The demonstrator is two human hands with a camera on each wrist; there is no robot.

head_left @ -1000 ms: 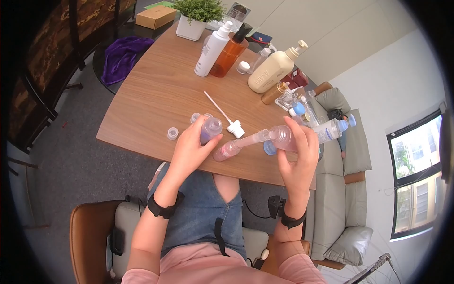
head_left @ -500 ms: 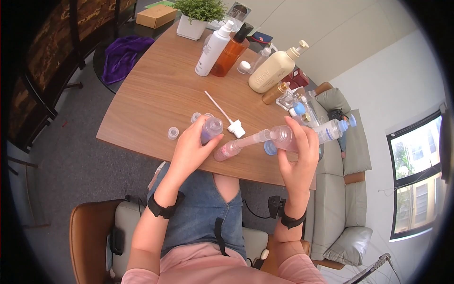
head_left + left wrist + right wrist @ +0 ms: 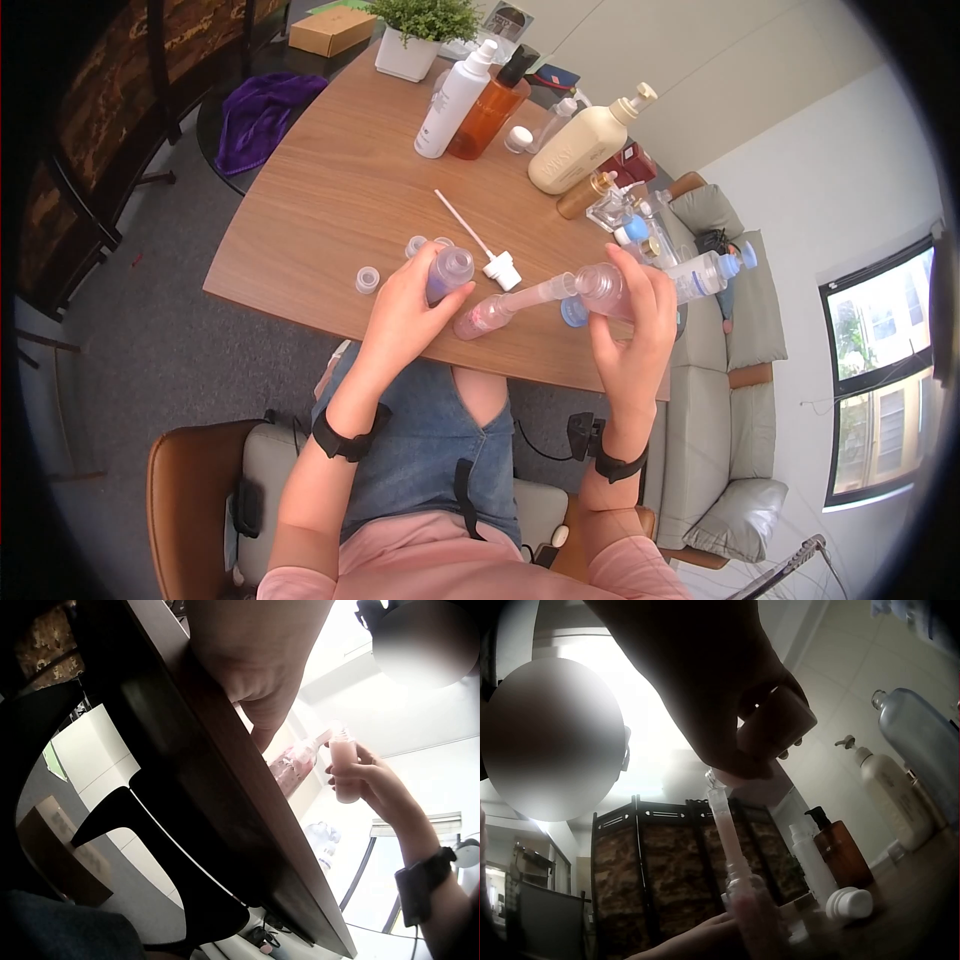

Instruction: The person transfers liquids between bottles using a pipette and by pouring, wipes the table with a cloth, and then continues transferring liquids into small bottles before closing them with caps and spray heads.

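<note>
My right hand (image 3: 640,330) holds a small clear bottle (image 3: 604,290) of pink liquid between thumb and fingers. That bottle is tipped, its mouth at the end of a clear tube-like piece (image 3: 540,294), whose other end meets the neck of a pink bottle (image 3: 482,318) near the table's front edge. In the right wrist view the tube (image 3: 726,825) rises from the bottle (image 3: 756,915) and has pink in it. My left hand (image 3: 398,312) grips a small open-necked, purplish clear bottle (image 3: 447,275). Behind lies a white pump head (image 3: 503,270) with its long straw.
Small clear caps (image 3: 367,280) lie left of my left hand. Farther back stand a white bottle (image 3: 452,105), an amber bottle (image 3: 488,115) and a cream pump bottle (image 3: 575,152). Several bottles, including a blue-topped one (image 3: 697,278), crowd the right side; a potted plant (image 3: 405,58) stands behind.
</note>
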